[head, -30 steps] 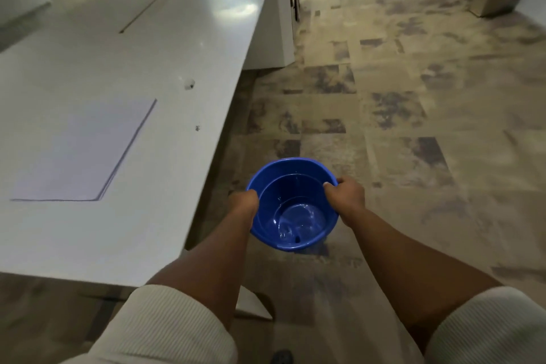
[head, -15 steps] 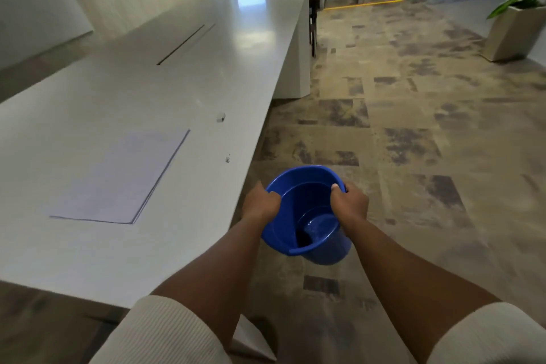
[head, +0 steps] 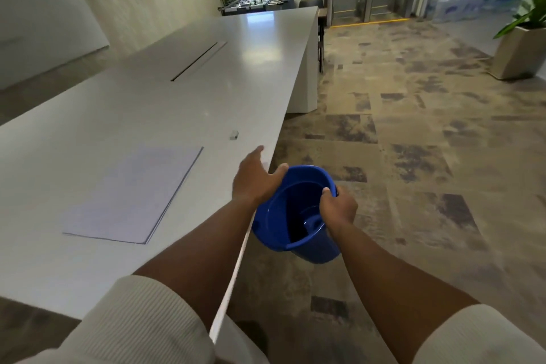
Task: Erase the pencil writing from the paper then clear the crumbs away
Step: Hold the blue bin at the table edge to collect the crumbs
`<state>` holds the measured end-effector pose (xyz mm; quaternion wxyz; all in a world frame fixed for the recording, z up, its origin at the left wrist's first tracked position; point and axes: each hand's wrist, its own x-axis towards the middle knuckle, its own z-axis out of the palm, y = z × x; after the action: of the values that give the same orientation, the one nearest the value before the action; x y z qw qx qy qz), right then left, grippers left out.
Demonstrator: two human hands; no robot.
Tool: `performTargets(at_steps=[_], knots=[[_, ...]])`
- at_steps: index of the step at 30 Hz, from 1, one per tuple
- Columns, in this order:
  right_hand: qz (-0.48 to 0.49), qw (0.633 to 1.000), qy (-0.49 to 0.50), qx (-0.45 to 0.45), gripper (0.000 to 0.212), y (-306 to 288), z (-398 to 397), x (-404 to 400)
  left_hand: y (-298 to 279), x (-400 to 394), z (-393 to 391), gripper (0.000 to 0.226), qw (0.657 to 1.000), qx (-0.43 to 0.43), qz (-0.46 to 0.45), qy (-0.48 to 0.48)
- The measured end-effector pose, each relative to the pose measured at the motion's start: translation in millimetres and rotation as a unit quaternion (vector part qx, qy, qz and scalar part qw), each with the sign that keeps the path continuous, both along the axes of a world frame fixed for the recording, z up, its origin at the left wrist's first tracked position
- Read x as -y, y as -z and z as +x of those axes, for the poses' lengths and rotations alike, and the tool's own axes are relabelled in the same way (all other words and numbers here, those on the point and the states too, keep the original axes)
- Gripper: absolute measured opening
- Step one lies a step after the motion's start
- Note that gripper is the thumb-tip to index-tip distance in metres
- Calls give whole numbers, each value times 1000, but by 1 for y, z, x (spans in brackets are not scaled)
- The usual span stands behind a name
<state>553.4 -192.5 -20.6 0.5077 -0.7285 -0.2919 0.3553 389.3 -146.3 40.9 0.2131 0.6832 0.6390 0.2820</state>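
Fingers first: my right hand (head: pixel 336 210) is curled over the near rim of the blue bucket (head: pixel 292 216), thumb inside and the rest wrapped outside, and that 1 grip is carrying the whole thing just off the table edge. My left hand (head: pixel 254 179) is spread loose with straight fingers, hovering over the corner of the white table (head: pixel 147 103), its thumb right by the bucket's far rim; I can't tell whether it actually touches. The bucket looks like thin plastic, light and a bit flexible, glossy inside, so I reckon the rim is the place to hold it, and I'd expect it to tip if I only pinch 1 side, as it's already tilted toward me. Over on the table lies the paper (head: pixel 133 195), flat, to the left of my left arm, well back from the edge. It'll be flimsy and quick to slide or crease, so I judge a flat palm should pin it while anything gets swept. Beyond it, closer to the edge, sits the small eraser (head: pixel 233 135), apart from the sheet. Crumbs are too small to make out from here. My guess is the bucket goes below the edge to catch them.
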Motion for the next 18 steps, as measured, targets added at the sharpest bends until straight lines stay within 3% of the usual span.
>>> performTargets(at_steps=[5, 9, 11, 14, 18], knots=[[1, 1000, 0, -4, 13, 0, -8, -7, 11, -2, -49, 120, 981, -171, -71, -64], [5, 1000, 2, -7, 15, 0, -13, -10, 33, 12, -56, 137, 964, -235, -125, -20], [3, 1000, 1, -9, 15, 0, -15, -11, 39, 16, -52, 132, 957, -268, -106, 13], [-4, 1000, 4, -12, 15, 4, -19, -10, 39, 17, -42, 101, 948, -298, -75, 80], [-11, 1000, 10, -12, 13, 7, -23, -9, 42, 23, -27, 68, 957, -222, -5, 186]])
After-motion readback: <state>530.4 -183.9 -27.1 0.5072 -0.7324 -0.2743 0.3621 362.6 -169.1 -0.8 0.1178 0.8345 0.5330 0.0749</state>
